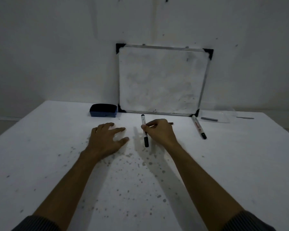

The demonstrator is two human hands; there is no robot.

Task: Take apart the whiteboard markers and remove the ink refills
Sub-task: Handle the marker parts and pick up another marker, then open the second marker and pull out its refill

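A white whiteboard marker (143, 121) with a black cap lies nearly lengthwise in the middle of the white table (240, 164), cap toward me. My right hand (158, 132) is closed around its middle with thumb and fingers. My left hand (107, 140) rests flat on the table to the left of it, fingers spread, holding nothing. A second white marker (198, 127) with a black cap lies apart to the right. A thin dark stick (170, 123) pokes out from behind my right hand; what it is I cannot tell.
A small whiteboard (160, 80) leans against the wall at the back of the table. A blue eraser (103, 110) sits to its left. A grey rod (209, 119) lies on a clear plastic sheet (223, 116) at back right. Ink spots speckle the table.
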